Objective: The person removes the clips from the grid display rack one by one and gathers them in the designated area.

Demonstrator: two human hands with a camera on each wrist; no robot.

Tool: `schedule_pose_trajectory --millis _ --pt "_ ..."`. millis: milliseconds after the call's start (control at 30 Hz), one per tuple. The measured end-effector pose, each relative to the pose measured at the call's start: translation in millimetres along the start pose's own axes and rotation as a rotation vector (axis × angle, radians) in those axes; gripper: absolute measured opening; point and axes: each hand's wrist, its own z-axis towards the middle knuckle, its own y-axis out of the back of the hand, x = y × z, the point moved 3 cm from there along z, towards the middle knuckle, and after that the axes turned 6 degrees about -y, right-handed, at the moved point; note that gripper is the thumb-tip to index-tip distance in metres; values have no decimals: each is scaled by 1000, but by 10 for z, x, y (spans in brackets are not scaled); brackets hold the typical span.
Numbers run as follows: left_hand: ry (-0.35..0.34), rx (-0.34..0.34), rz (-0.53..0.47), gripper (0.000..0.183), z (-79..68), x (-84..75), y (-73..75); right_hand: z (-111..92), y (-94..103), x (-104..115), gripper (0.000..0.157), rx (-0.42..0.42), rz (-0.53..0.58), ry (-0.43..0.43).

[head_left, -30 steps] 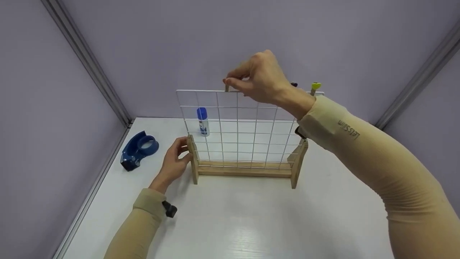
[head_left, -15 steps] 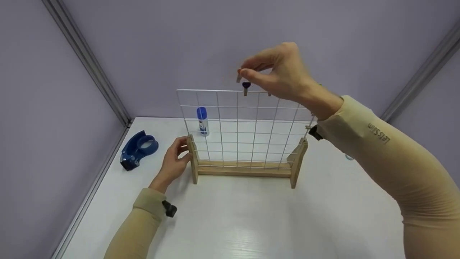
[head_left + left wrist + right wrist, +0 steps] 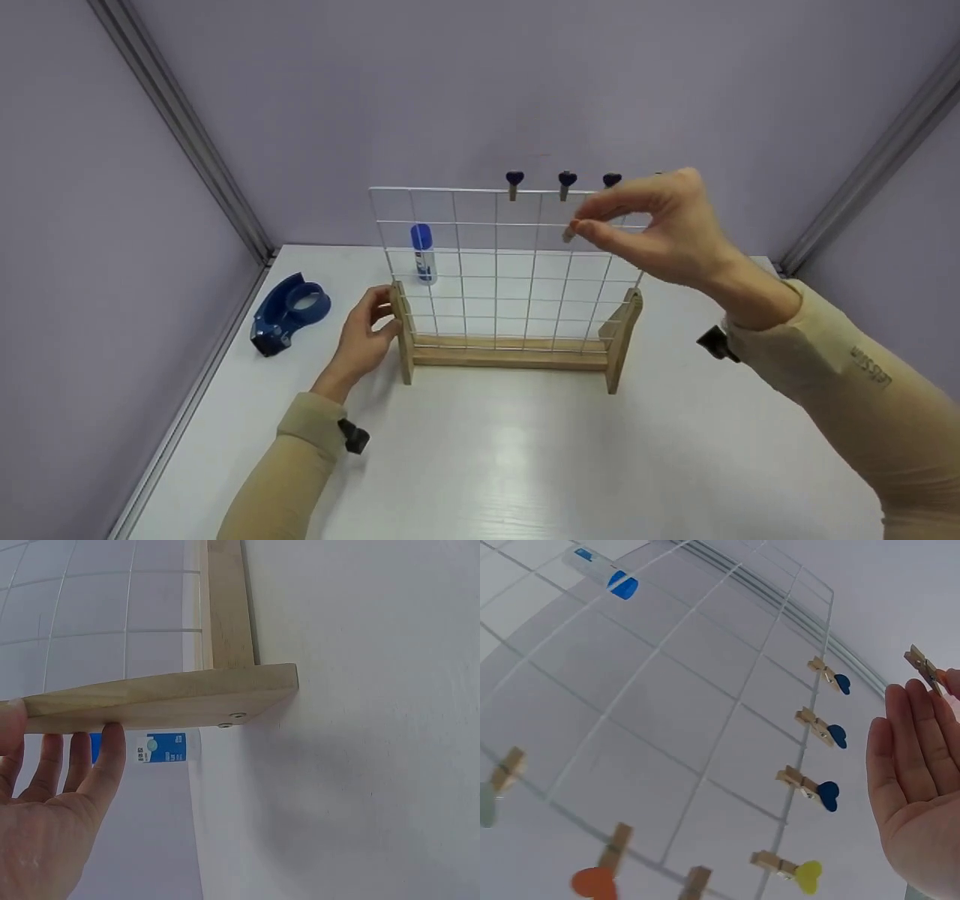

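A white wire grid (image 3: 495,251) stands upright in a wooden stand (image 3: 510,358). My left hand (image 3: 364,337) holds the stand's left wooden upright (image 3: 157,701), thumb over its edge and fingertips against its outer face. In front of the grid's upper right part, my right hand (image 3: 667,225) pinches a small wooden clothespin (image 3: 925,667) between thumb and fingers; its decorated end is mostly covered. Dark blue heart clothespins (image 3: 821,731) and a yellow heart clothespin (image 3: 787,868) sit along the top bar. On the side wire hang an orange heart clothespin (image 3: 607,862) and others.
Behind the grid stands a glue stick (image 3: 424,255) with a blue cap. A blue tape dispenser (image 3: 289,313) lies on the white table (image 3: 480,450), left of my left hand. Purple-grey walls (image 3: 337,97) close in the back and sides.
The right hand has lifted the clothespin off the top bar's left-middle part and carried it right and down, uncovering the blue heart clothespins. My left hand stays on the stand.
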Motion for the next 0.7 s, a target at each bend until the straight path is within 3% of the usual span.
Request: schedule_pose_trajectory --millis 267,467,700 --pt "22 2 -2 56 -10 12 -11 -726 60 -496 16 -34 11 -206" --pt "16 7 0 56 -18 10 -46 -1280 113 -850 13 -80 41 -375" --pt "17 7 -11 57 -33 2 -69 -1900 179 -1422 13 -33 28 -605"
